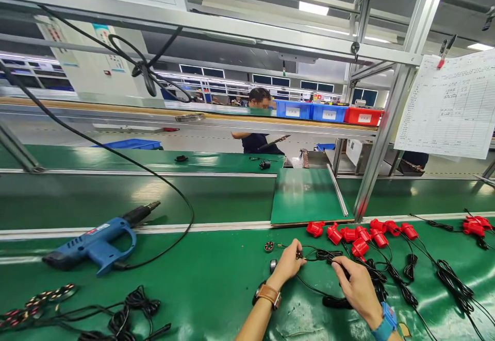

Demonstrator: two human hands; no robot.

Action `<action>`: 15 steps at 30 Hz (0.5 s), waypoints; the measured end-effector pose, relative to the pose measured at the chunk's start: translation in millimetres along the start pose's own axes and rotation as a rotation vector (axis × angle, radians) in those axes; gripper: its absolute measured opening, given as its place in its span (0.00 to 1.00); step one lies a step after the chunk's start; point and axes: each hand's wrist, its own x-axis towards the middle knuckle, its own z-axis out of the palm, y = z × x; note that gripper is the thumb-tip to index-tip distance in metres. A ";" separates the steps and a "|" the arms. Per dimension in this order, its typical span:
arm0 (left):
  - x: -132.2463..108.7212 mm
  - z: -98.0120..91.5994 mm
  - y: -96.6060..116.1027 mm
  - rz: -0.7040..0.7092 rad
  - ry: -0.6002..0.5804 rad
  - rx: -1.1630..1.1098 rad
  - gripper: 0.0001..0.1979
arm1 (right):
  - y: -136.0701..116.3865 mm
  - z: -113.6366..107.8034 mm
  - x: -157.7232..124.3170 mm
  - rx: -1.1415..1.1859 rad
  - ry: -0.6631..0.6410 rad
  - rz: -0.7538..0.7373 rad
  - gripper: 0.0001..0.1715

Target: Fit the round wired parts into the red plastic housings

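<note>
Above the green bench, my left hand [288, 266] pinches a thin black cable close to its end. Just past those fingers lies a small round part [268, 246] with red and copper colours. A silver round piece [273, 266] sits beside my left wrist. To the right, my right hand [358, 284] is closed on the same cable's coiled part, a black cable bundle [327, 254]; its fingers partly hide what they grip. Under the right hand, a thick black piece [335, 302] rests on the bench. Red plastic housings [360, 247] with black cables lie beyond the right hand.
A blue heat gun [102, 243] lies at left, its cord rising to the frame. Black cables [124, 315] and ring-shaped parts [48, 297] lie front left. A metal post [381, 140] stands behind the housings. Blue bins [293, 109] and a red bin [363, 116] sit on the shelf; another person works beyond.
</note>
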 end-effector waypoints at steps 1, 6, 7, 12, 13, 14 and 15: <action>1.3 -2.4 1.2 0.002 0.018 -0.028 0.16 | 2.3 -0.2 -3.0 -0.007 0.010 0.012 0.22; -12.6 -19.2 20.6 -0.022 0.254 -0.120 0.05 | 23.1 -13.7 -22.8 -0.152 0.027 0.048 0.22; -22.3 -20.7 24.5 -0.034 0.281 -0.138 0.06 | 28.1 -18.7 -25.9 -0.207 0.026 0.061 0.21; -96.5 6.8 21.3 -0.144 0.148 -0.271 0.10 | 39.1 -24.9 1.8 -0.422 0.082 0.079 0.22; -111.1 18.8 16.2 -0.181 0.116 -0.279 0.09 | 37.6 -17.5 18.2 -0.429 0.064 0.069 0.23; -124.0 31.3 10.3 -0.201 0.121 -0.252 0.08 | 35.2 -6.7 37.2 -0.432 0.029 0.059 0.24; -134.7 43.3 4.0 -0.214 0.128 -0.198 0.07 | 32.5 6.9 57.6 -0.434 -0.015 0.049 0.24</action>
